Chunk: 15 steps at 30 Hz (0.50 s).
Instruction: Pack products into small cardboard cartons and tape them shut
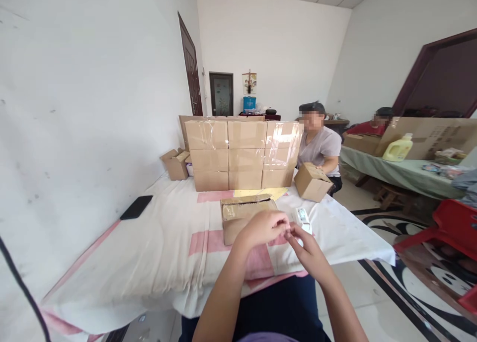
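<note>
My left hand (265,226) and my right hand (304,242) meet above the near side of the table, fingertips pinched together. Whatever sits between the fingers is too small or hidden to make out. Just behind my left hand lies a worn cardboard box (234,225), partly covered by that hand. A small white box with a printed label (302,216) rests beyond my right hand, its lower part hidden by the fingers.
A wall of stacked, taped cartons (246,158) stands across the table (156,252). Right of it, a seated person in a grey shirt (324,146) touches a carton (313,183). A black phone (136,207) lies at left. Another table holds a yellow jug (398,148).
</note>
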Motion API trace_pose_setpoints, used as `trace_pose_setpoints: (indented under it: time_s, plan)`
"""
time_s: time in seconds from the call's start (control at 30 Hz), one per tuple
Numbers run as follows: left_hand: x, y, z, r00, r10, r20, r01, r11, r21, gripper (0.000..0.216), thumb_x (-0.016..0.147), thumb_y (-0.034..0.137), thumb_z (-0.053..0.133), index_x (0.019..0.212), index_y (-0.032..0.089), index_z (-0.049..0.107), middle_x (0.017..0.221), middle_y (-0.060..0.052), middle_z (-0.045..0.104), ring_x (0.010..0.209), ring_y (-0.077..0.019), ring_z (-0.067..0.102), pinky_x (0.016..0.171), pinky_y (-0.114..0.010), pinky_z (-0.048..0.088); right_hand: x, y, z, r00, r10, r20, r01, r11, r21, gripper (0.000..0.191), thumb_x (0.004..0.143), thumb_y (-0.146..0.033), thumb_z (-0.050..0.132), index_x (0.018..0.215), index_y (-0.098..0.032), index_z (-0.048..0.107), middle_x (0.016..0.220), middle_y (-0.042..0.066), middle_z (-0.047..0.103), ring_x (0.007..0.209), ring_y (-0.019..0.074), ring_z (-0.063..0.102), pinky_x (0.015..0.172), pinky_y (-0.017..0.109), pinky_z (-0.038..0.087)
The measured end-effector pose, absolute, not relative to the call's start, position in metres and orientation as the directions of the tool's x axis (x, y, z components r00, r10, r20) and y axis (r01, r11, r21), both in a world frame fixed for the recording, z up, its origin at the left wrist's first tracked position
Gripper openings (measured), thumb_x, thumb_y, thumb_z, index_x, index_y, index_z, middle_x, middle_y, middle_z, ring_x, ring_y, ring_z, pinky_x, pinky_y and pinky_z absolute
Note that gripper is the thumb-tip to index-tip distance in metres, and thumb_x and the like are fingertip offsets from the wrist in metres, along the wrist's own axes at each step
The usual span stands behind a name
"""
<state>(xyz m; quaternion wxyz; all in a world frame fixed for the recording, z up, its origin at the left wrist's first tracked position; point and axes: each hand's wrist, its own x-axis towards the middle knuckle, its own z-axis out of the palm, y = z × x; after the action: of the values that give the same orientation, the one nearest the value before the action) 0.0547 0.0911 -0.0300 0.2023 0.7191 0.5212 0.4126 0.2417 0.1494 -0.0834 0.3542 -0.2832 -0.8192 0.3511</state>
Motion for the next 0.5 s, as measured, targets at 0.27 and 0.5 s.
trace_pose_setpoints:
  time_s: [0.27,0.5]
  plan:
    - [-0.025,0.058,0.000,-0.373,0.784,0.496,0.483,-0.292,0.825,0.026,0.094,0.045,0.055,0.087,0.021,0.062,0.082,0.000,0.064,0.078,-0.0159,0.059,0.072,-0.025,0.046,0.184,0.198,-0.059,-0.657,0.421,0.626,0.331,0.906,-0.262,0.044,0.104,-0.038,0.038,0.137,-0.018,0.059,0.141,0.014,0.062,0.146,0.0307,0.044,0.121,0.053,0.035]
    - [-0.077,0.086,-0.006,-0.061,0.992,0.108,0.731,-0.030,0.682,0.022,0.086,0.037,0.056,0.078,0.020,0.066,0.082,-0.001,0.069,0.079,-0.0181,0.062,0.071,-0.027,0.044,0.124,0.200,-0.078,-0.839,0.386,0.384,0.356,0.922,-0.150,0.052,0.107,-0.038,0.036,0.149,-0.014,0.053,0.156,0.012,0.048,0.150,0.0327,0.039,0.125,0.060,0.025]
